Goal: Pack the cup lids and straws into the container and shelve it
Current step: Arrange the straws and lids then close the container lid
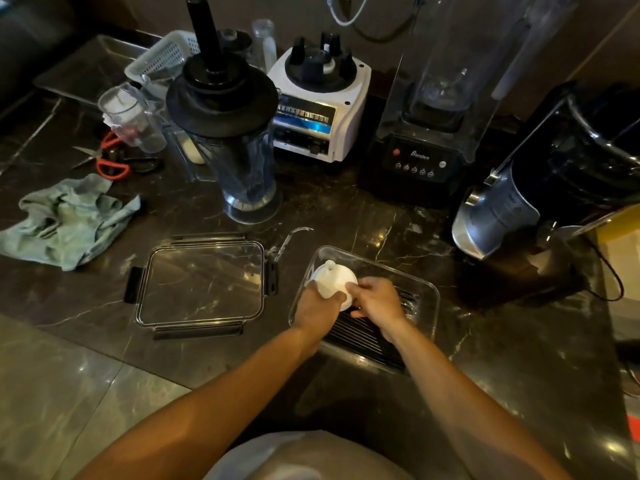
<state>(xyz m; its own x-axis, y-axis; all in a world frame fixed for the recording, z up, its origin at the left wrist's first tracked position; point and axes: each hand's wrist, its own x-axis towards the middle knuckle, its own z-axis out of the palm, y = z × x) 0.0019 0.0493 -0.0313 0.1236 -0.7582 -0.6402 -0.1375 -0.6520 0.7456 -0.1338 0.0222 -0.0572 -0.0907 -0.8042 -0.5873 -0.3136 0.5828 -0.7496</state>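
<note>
Both hands, left hand [317, 306] and right hand [375, 297], grip the white cup lids [333, 283] inside the clear container [424, 306] above black straws [363, 336]; packing underway, next fetching the snap-lock lid [202, 284] lying left of it.

Both hands meet over the clear container [427, 296] on the dark marble counter [381, 216]. The left hand [317, 308] and right hand [377, 299] hold a stack of white cup lids [332, 280] at its far left corner, seemingly resting inside. Black straws [363, 336] lie along the container's floor. Its clear lid [201, 284] lies flat just to the left, apart. Behind stand 1 blender jar [239, 161] and a green cloth [65, 221].
</note>
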